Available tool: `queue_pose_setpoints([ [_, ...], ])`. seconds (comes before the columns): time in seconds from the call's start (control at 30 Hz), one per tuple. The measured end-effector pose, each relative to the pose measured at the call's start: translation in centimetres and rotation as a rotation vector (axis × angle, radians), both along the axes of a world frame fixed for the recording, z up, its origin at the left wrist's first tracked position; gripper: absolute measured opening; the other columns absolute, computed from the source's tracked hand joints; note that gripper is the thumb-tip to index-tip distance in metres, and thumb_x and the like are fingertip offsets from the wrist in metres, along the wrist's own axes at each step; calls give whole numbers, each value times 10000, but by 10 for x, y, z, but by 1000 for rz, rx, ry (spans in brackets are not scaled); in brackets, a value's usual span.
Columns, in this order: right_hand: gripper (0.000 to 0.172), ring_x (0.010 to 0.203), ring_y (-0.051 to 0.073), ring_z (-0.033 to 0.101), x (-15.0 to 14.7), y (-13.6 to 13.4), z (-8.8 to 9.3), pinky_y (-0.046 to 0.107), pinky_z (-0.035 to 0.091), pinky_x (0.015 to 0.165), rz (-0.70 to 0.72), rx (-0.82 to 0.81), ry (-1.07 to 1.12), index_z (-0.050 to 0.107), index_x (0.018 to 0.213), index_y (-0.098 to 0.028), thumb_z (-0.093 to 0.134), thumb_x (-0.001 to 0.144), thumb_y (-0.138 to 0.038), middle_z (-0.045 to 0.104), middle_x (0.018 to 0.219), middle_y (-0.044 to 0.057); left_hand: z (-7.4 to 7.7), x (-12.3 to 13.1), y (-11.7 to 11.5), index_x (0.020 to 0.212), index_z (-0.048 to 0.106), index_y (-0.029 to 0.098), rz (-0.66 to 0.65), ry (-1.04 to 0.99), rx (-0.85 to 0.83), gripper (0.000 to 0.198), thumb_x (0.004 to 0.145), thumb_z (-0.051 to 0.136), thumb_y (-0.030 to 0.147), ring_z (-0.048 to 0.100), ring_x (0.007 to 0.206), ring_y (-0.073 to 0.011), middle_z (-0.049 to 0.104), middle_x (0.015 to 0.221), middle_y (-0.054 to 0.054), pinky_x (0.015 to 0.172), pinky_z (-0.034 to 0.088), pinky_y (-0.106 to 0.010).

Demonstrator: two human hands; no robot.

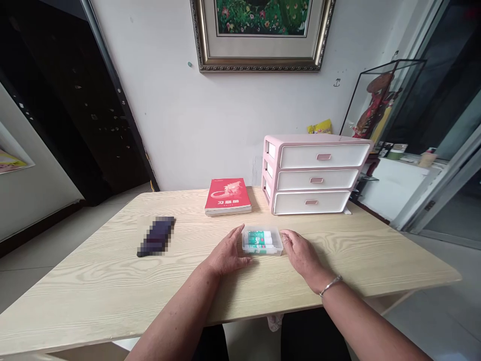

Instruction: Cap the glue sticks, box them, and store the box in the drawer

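Left hand (227,253) and right hand (300,253), half open, flank plastic box (262,249) of glue sticks (257,238) on table (75,286), gripping nothing

From my remote station this reads as a room in a private home, not a lab or a shop. A framed floral painting (261,30) in an ornate gilt frame hangs on the plain painted wall (221,115). The pale wood bench (93,281) looks like household furniture, carrying a pink-and-white three-drawer organiser (315,175) and a red-covered book (227,196). Behind it, a glass display case (398,85) holds a red figure (372,108), and the floor (37,271) is tiled.
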State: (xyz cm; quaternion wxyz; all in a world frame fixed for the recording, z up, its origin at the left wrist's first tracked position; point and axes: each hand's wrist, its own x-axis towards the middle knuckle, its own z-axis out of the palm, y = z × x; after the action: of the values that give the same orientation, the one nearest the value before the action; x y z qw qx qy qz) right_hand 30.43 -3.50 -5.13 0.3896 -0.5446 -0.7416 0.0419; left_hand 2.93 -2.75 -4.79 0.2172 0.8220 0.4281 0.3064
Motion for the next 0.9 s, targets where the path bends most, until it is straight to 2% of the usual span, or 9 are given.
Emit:
queue_pose_setpoints([
  [0.13,305,998,236,671,0,1,-2,375,530,881,-9,-12,-9,631,1126,-214,374,963,-239,712,1091,82,0,0,-1,1567,156,229,17,-2,-29,1153,649,845,336,427,1367,-327,358,1534,-166,1122,391,-484],
  [0.37,302,992,232,671,2,1,-3,369,526,882,-6,-8,-14,636,1121,-216,394,940,-225,713,1092,77,-2,0,-2,1562,185,206,26,-3,-31,1152,632,852,333,399,1388,-329,372,1530,-168,1152,348,-481],
  [0.63,326,1006,244,671,2,2,-3,375,517,886,-20,-28,-40,640,1107,-190,373,924,-229,714,1102,102,1,0,-3,1561,192,182,21,-45,-78,1147,629,843,329,422,1366,-332,351,1538,-181,1139,354,-466],
  [0.9,335,990,241,667,3,5,-5,364,506,878,-29,-53,-43,640,1098,-184,361,922,-241,718,1085,95,4,-4,-4,1552,233,192,8,-123,-104,980,673,663,134,395,1385,-310,319,1567,-146,1149,323,-454],
])
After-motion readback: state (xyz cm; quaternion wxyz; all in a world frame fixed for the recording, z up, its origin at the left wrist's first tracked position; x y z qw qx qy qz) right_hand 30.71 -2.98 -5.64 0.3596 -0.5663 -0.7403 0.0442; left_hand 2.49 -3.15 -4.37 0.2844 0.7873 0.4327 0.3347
